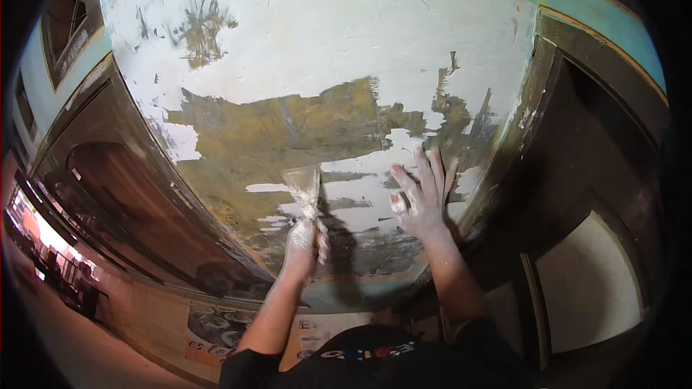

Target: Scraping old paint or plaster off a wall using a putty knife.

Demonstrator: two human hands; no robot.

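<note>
My left hand point(305, 238), smeared with white, grips the handle of a putty knife point(303, 184). The knife's wide blade points up and lies against or very near the wall panel point(324, 36), with white paste clinging to its lower part. My right hand point(424, 198) is dusted white, its fingers spread over the same panel; it holds nothing. White filler covers the upper panel, while a rough brown-olive patch point(281, 126) shows across the middle. Ragged white streaks point(360, 187) run between my two hands. Most of the knife's handle is hidden inside my left fist.
Dark wooden framed panels flank the wall, one on the left point(137, 202) and one on the right point(577, 151). At the lower right stands a pale curved panel point(591, 281). A printed poster point(216, 328) lies low behind my left arm.
</note>
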